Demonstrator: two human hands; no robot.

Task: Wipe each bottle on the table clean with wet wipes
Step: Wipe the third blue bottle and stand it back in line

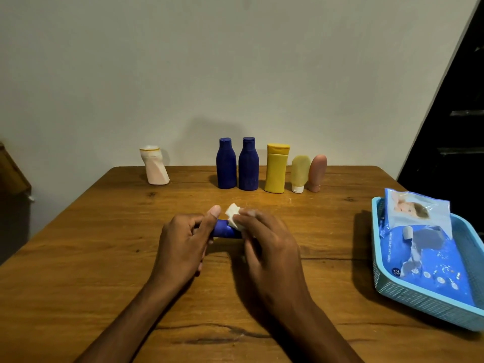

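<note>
A small blue bottle [225, 230] lies on its side between the two hands, at the middle of the wooden desk [78, 258], most of it hidden by them. The left hand [183, 244] grips one end of it, fingers curled round and the thumb stretched along its top. The right hand [264, 244] pinches a folded white wet wipe [234, 215] and presses it against the bottle's upper side, its fingers curled over the other end.

Along the far edge of the desk, by the wall, stands a row of bottles: two dark blue bottles [226, 163] [248, 164] just beside each other, then a yellow bottle [276, 168], a pale yellow tube [300, 174] standing on its white cap, and a pinkish tube [317, 173] also cap-down. Well apart to the left of that row stands a white, dented bottle [155, 165] that leans.

On the right side of the desk sits a light blue plastic basket [419, 299]. In it lies a blue pack of wet wipes [421, 260], with a lighter pack [419, 212] resting over its far end.
</note>
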